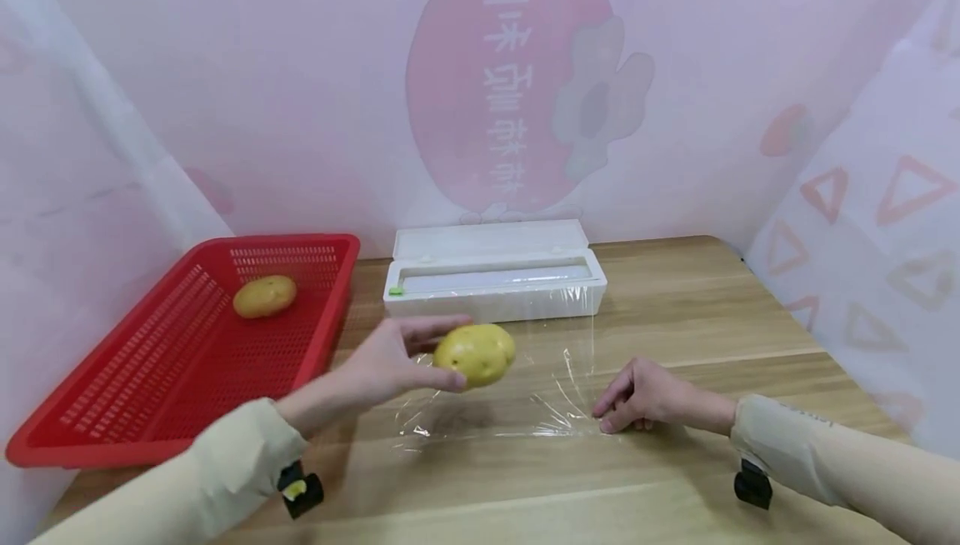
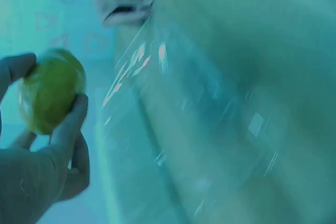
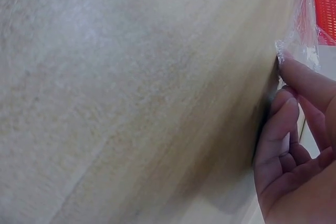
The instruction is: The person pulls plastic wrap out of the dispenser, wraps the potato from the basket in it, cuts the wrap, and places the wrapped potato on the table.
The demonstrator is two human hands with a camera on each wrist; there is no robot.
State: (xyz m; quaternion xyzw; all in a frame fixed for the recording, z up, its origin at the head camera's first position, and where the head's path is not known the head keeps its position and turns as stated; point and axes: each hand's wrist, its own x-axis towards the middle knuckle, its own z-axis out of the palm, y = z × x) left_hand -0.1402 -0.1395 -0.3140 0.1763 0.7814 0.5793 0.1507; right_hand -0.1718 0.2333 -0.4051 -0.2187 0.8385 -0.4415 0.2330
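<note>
My left hand (image 1: 397,357) grips a yellow potato (image 1: 476,354) between thumb and fingers, over a sheet of clear plastic wrap (image 1: 525,395). In the left wrist view the same potato (image 2: 52,92) sits at the fingertips. My right hand (image 1: 652,395) pinches the near right corner of the wrap, low over the table; the right wrist view shows the gathered film (image 3: 302,30) at the thumb and fingertips. The wrap runs back to a white dispenser box (image 1: 495,305) with its lid (image 1: 491,238) raised and a roll (image 1: 495,278) inside.
A red plastic basket (image 1: 341,295) stands at the left of the wooden table (image 1: 675,303), with another potato (image 1: 265,296) in it. Behind the dispenser rises a pink printed backdrop (image 1: 337,95). A similar printed sheet (image 1: 862,237) hangs along the right side.
</note>
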